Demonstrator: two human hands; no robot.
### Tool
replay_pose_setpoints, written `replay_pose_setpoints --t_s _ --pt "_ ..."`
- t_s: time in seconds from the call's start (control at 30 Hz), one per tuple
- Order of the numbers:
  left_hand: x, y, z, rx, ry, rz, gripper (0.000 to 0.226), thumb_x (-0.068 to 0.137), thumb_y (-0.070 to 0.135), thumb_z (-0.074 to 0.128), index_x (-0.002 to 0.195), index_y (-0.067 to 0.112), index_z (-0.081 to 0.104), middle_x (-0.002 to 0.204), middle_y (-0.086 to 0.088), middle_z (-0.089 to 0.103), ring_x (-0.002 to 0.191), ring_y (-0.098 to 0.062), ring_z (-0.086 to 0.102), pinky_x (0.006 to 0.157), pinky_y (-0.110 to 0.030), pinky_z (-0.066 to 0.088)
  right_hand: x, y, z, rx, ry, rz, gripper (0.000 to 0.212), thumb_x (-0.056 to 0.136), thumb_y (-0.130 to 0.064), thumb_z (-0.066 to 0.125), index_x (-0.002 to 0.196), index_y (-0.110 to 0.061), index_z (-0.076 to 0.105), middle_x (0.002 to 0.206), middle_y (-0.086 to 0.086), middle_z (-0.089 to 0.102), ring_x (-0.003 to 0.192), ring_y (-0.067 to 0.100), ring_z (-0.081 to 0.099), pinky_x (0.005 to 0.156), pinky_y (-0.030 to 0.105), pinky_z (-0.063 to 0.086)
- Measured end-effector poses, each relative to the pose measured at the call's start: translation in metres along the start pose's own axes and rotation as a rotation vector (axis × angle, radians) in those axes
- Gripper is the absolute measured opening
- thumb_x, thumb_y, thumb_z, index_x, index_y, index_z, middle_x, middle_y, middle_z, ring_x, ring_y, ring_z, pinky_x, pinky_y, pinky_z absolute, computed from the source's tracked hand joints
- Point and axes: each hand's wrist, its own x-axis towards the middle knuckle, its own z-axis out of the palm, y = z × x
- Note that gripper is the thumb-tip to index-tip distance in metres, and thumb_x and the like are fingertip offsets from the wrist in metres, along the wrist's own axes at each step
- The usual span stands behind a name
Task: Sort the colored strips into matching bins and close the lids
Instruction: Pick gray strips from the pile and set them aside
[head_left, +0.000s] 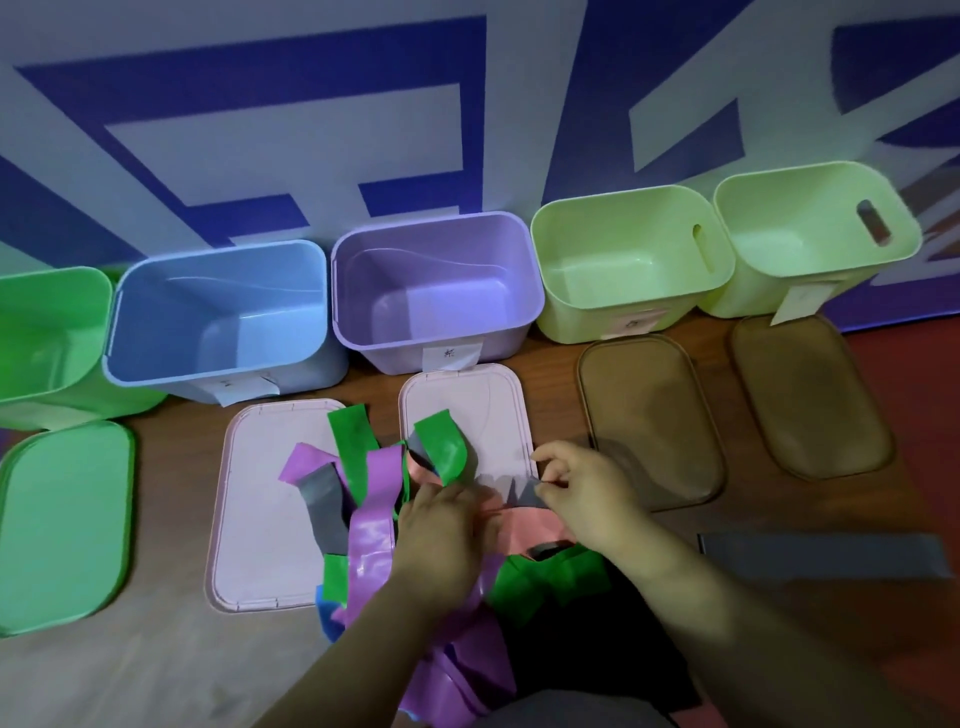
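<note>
A tangled pile of strips lies on the floor in front of me: green, purple, grey and pink. My left hand rests on the pile with fingers curled into the strips. My right hand pinches the end of a grey strip at the pile's top right. Five open bins stand along the wall: green, blue, purple and two light-green ones.
Lids lie flat before the bins: a green lid, two pink lids partly under the strips, and two brown lids. A loose grey strip lies on the floor at right.
</note>
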Motion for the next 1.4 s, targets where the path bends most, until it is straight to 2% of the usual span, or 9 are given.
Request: replay_pose_setpoints --t_s 0.2,0.33,0.53,0.67,0.83,0.97,1.03,1.23,1.4 --pt "0.011 0.008 -0.011 -0.176 -0.127 0.078 0.050 0.085 0.058 0.048 0.133 0.043 0.050 0.100 0.009 0.072 0.095 -0.022 0.064 0.084 -0.040 0.053 -0.034 -0.025 -0.032 0.053 -0.054 -0.155 0.029 0.080 -0.014 0.070 0.101 -0.034 0.074 0.087 -0.017 0.070 0.084 0.001 0.068 0.081 0.026 0.056" --pt "0.011 0.010 -0.022 -0.426 -0.178 0.140 0.022 0.089 0.041 0.060 0.109 0.038 0.068 0.084 0.016 0.061 0.084 -0.002 0.059 0.082 -0.027 0.049 -0.048 -0.043 -0.053 0.071 -0.031 -0.244 0.026 0.080 -0.010 0.070 0.093 -0.032 0.076 0.083 -0.013 0.066 0.080 0.004 0.066 0.074 0.024 0.053" --pt "0.001 0.025 -0.049 -0.638 -0.034 0.131 0.023 0.080 0.040 0.058 0.096 0.047 0.073 0.098 0.011 0.064 0.102 -0.015 0.057 0.096 -0.042 0.045 -0.069 -0.077 -0.082 0.032 -0.014 -0.361 0.024 0.081 -0.007 0.069 0.090 -0.028 0.076 0.080 -0.014 0.059 0.074 -0.002 0.061 0.065 0.007 0.040" --pt "-0.003 0.036 -0.072 -0.717 -0.043 0.163 0.016 0.075 0.036 0.059 0.078 0.042 0.074 0.110 0.016 0.064 0.120 -0.016 0.053 0.106 -0.046 0.038 -0.079 -0.099 -0.093 0.047 0.065 -0.445 0.021 0.081 -0.008 0.070 0.088 -0.027 0.075 0.077 -0.017 0.058 0.074 0.003 0.059 0.065 0.009 0.041" --pt "-0.006 0.043 -0.093 -0.688 0.039 0.244 0.006 0.080 0.041 0.070 0.077 0.036 0.069 0.109 0.016 0.068 0.111 -0.015 0.060 0.097 -0.052 0.044 -0.089 -0.117 -0.106 0.051 0.165 -0.483 0.025 0.081 -0.006 0.072 0.089 -0.030 0.075 0.081 -0.016 0.060 0.076 0.005 0.061 0.067 0.008 0.042" --pt "-0.010 0.055 -0.110 -0.863 -0.020 0.257 0.019 0.087 0.011 0.071 0.078 0.024 0.062 0.074 0.016 0.062 0.070 -0.002 0.057 0.072 -0.024 0.047 -0.100 -0.131 -0.116 0.093 0.246 -0.506 0.025 0.081 -0.010 0.073 0.089 -0.033 0.075 0.085 -0.012 0.065 0.077 0.007 0.064 0.071 0.013 0.047" --pt "-0.010 0.059 -0.112 -0.987 -0.087 0.232 0.020 0.088 -0.002 0.067 0.082 0.015 0.059 0.068 0.005 0.059 0.057 -0.003 0.053 0.060 -0.021 0.045 -0.104 -0.136 -0.121 0.146 0.314 -0.501 0.019 0.079 -0.016 0.072 0.089 -0.032 0.075 0.084 -0.011 0.066 0.077 0.009 0.065 0.072 0.020 0.051" --pt "-0.004 0.061 -0.101 -1.043 -0.178 0.209 0.019 0.081 0.001 0.069 0.096 0.011 0.063 0.081 -0.006 0.057 0.074 -0.016 0.055 0.065 -0.025 0.047 -0.122 -0.133 -0.144 0.347 0.480 -0.391 0.023 0.084 0.002 0.072 0.094 -0.019 0.076 0.082 -0.008 0.070 0.070 -0.004 0.062 0.068 0.007 0.046" --pt "-0.008 0.067 -0.074 -0.877 -0.251 0.186 0.031 0.087 -0.003 0.066 0.109 0.018 0.059 0.065 0.007 0.050 0.060 -0.008 0.046 0.057 -0.023 0.039 -0.123 -0.070 -0.158 0.280 0.592 -0.249 0.022 0.087 -0.007 0.070 0.101 -0.023 0.074 0.089 -0.007 0.070 0.076 -0.005 0.063 0.065 0.003 0.044"
